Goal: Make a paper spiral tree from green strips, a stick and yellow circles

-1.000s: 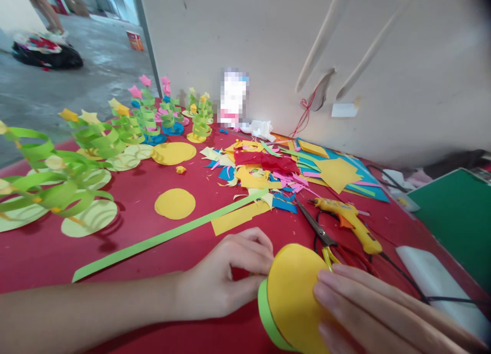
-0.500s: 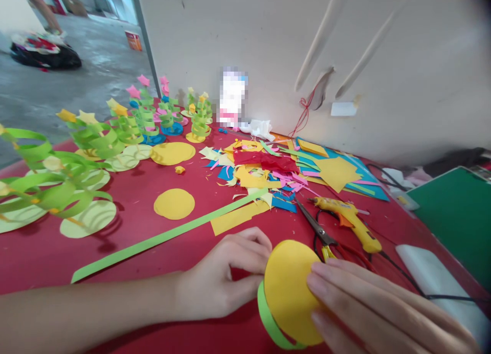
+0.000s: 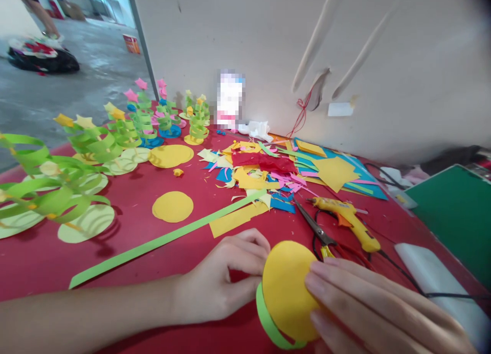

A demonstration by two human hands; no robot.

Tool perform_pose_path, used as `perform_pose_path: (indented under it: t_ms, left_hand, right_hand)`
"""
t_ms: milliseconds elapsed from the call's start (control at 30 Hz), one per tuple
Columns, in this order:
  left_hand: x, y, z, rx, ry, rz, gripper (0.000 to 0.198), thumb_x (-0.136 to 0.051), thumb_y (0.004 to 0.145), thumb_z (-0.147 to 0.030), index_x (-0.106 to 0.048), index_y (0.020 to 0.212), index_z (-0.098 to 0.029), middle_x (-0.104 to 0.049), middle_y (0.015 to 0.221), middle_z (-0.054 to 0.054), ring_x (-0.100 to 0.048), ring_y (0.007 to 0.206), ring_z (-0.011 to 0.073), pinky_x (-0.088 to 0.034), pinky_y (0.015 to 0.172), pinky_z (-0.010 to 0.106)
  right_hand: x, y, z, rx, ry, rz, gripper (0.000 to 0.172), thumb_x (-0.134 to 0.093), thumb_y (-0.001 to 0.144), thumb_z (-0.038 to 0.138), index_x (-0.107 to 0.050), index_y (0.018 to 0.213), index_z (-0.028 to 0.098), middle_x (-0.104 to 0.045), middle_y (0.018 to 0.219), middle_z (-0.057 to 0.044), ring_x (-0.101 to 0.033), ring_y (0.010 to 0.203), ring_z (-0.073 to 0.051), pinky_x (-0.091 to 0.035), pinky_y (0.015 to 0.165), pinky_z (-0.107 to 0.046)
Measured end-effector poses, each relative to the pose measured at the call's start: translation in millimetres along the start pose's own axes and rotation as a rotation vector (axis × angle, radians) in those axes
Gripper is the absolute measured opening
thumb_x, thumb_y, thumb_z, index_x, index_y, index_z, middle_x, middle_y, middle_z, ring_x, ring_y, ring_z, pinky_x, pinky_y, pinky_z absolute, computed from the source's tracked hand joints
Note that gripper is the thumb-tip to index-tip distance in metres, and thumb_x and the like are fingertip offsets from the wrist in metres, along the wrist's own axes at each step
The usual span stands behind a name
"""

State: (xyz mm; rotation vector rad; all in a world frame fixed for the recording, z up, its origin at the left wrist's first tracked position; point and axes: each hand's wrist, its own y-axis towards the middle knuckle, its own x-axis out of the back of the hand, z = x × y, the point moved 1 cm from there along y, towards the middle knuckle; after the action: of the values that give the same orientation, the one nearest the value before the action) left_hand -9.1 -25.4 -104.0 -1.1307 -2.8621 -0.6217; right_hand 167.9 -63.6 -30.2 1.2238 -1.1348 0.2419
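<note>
Holding yellow disc (image 3: 287, 292) tilted, right of centre at frame bottom, in right hand's (image 3: 391, 303) fingers; raised slightly since a second ago, baring more of green band (image 3: 267, 318) beneath. Likely just re-angling. Curling left hand's (image 3: 226, 277) fingers alongside; cannot tell on what.
</note>
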Motion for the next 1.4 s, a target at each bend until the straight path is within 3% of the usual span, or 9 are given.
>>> perform_pose_path:
  t_ms: [100, 200, 367, 567, 733, 900, 1067, 1200, 1400]
  left_hand:
    - [-0.5, 0, 0, 0.012, -0.024, -0.005, 0.035, -0.045, 0.084, -0.032, -0.050, 0.054, -0.016, -0.052, 0.058, 0.002, -0.042, 0.063, 0.0138, -0.039, 0.075, 0.029]
    - [-0.3, 0, 0, 0.025, -0.035, -0.013, 0.035, -0.046, 0.084, -0.032, -0.051, 0.054, -0.016, -0.050, 0.057, 0.000, -0.038, 0.059, 0.0113, -0.038, 0.078, 0.028]
    - [0.0, -2, 1, 0.103, -0.075, -0.023, 0.033, -0.049, 0.082, -0.035, -0.059, 0.058, -0.015, -0.054, 0.060, 0.002, -0.040, 0.062, 0.0129, -0.039, 0.071, 0.027]
    - [-1.3, -4, 4, 0.405, -0.375, -0.164, 0.016, -0.068, 0.069, -0.033, -0.069, 0.073, -0.018, -0.064, 0.075, 0.004, -0.052, 0.074, 0.0165, -0.042, 0.068, 0.025]
    - [-6.9, -2, 1, 0.512, -0.581, -0.215, 0.021, -0.071, 0.064, -0.032, -0.066, 0.062, -0.012, -0.061, 0.066, 0.003, -0.051, 0.061, 0.0109, -0.042, 0.059, 0.020]
    - [-14.7, -2, -4, 0.593, -0.662, -0.242, 0.022, -0.074, 0.060, -0.030, -0.064, 0.058, -0.010, -0.061, 0.064, 0.004, -0.052, 0.060, 0.0119, -0.042, 0.058, 0.021]
    - [-16.4, -5, -4, 0.606, -0.626, -0.211, 0.023, -0.074, 0.060, -0.032, -0.064, 0.058, -0.010, -0.061, 0.062, 0.003, -0.052, 0.060, 0.0118, -0.041, 0.058, 0.022]
    - [-14.3, -5, -4, 0.567, -0.621, -0.186, 0.017, -0.070, 0.065, -0.031, -0.068, 0.067, -0.015, -0.064, 0.068, 0.003, -0.056, 0.067, 0.0139, -0.043, 0.066, 0.023]
    - [-2.6, 2, -3, 0.570, -0.467, -0.453, 0.020, -0.058, 0.075, -0.025, -0.064, 0.093, -0.022, -0.064, 0.099, 0.001, -0.053, 0.101, 0.0196, -0.040, 0.087, 0.030]
  right_hand:
    - [-1, 1, 2, 0.057, -0.093, -0.125, 0.013, -0.072, 0.060, 0.031, -0.066, 0.071, 0.026, -0.069, 0.067, 0.011, -0.064, 0.062, -0.011, -0.052, 0.078, -0.020]
    - [-4, 1, 4, -0.084, -0.139, -0.242, 0.017, -0.075, 0.056, 0.036, -0.065, 0.066, 0.026, -0.063, 0.050, 0.010, -0.058, 0.050, -0.010, -0.051, 0.066, -0.023]
    - [-3, -1, -2, -0.088, -0.074, -0.255, 0.010, -0.067, 0.065, 0.029, -0.062, 0.070, 0.022, -0.060, 0.057, 0.004, -0.055, 0.056, -0.010, -0.047, 0.059, -0.026]
    - [-10, -3, -24, -0.477, 0.408, -0.118, 0.014, -0.051, 0.072, 0.010, -0.055, 0.081, 0.019, -0.054, 0.080, -0.004, -0.054, 0.075, -0.013, -0.047, 0.063, -0.024]
    - [-25, 0, -27, -0.857, 0.884, 0.095, 0.006, -0.052, 0.077, 0.019, -0.057, 0.080, 0.021, -0.053, 0.081, 0.000, -0.052, 0.074, -0.011, -0.044, 0.065, -0.022]
    - [-33, 1, -15, -0.981, 1.257, 0.190, 0.015, -0.058, 0.074, 0.029, -0.062, 0.084, 0.019, -0.053, 0.084, -0.001, -0.053, 0.080, -0.014, -0.044, 0.073, -0.028]
    - [-39, -1, -7, -1.056, 1.510, 0.145, 0.014, -0.063, 0.071, 0.026, -0.065, 0.081, 0.016, -0.056, 0.084, -0.001, -0.053, 0.075, -0.011, -0.044, 0.072, -0.026]
    - [-36, -3, -7, -1.164, 1.488, 0.078, 0.015, -0.066, 0.068, 0.029, -0.062, 0.071, 0.014, -0.056, 0.074, 0.000, -0.053, 0.071, -0.011, -0.044, 0.073, -0.028]
    - [-27, -3, -13, -1.250, 1.511, -0.086, 0.007, -0.066, 0.069, 0.023, -0.061, 0.070, 0.018, -0.060, 0.072, 0.004, -0.055, 0.070, -0.005, -0.042, 0.068, -0.017]
